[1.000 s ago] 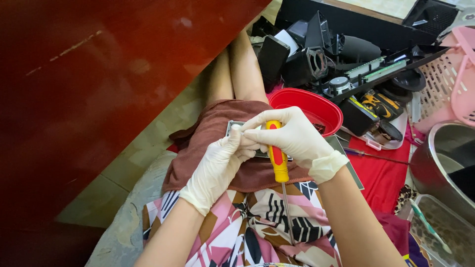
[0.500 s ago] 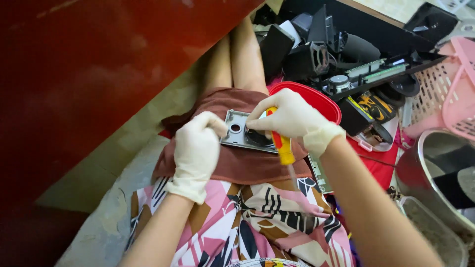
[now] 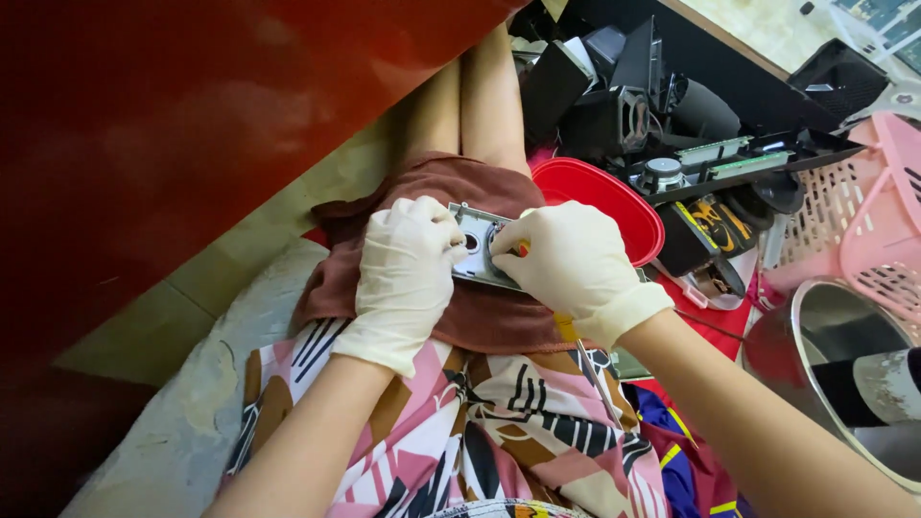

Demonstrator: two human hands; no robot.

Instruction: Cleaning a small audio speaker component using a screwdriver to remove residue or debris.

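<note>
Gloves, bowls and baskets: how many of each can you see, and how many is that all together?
White gloves: 2, on the left hand and the right hand
Red bowl: 1
Pink basket: 1
Metal bowl: 1
Total: 5

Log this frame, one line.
left hand: steadies metal part | right hand: grips screwdriver | beside: red bowl

The floor (image 3: pixel 288 225) is made of pale tiles. On it, just right of the person's knees, sits a red bowl (image 3: pixel 614 197) — behind the bowl lie black machine parts (image 3: pixel 624 105), and farther right a pink basket (image 3: pixel 863 211) and a shiny metal pot (image 3: pixel 815 336).
</note>
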